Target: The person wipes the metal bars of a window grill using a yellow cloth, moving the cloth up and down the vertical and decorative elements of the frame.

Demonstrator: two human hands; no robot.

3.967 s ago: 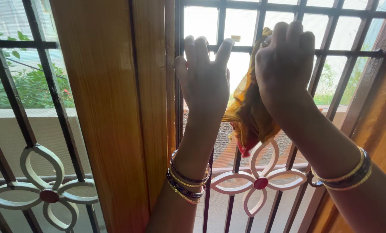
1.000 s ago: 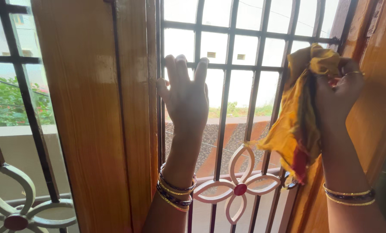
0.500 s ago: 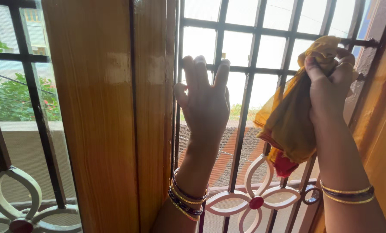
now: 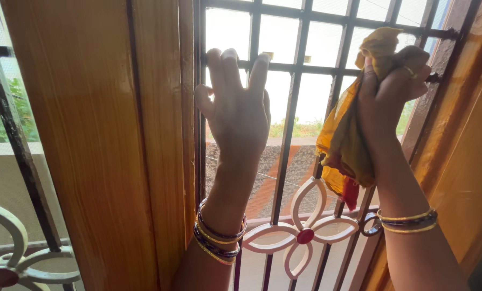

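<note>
Yellow cloth point(image 4: 349, 134) | hangs vertically | right hand point(image 4: 389, 89) clutches top

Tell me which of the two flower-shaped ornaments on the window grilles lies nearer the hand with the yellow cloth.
The white ornament with the red centre, below and between both wrists. The other ornament sits far left, beyond the wooden post, away from the right hand and its yellow cloth.
</note>
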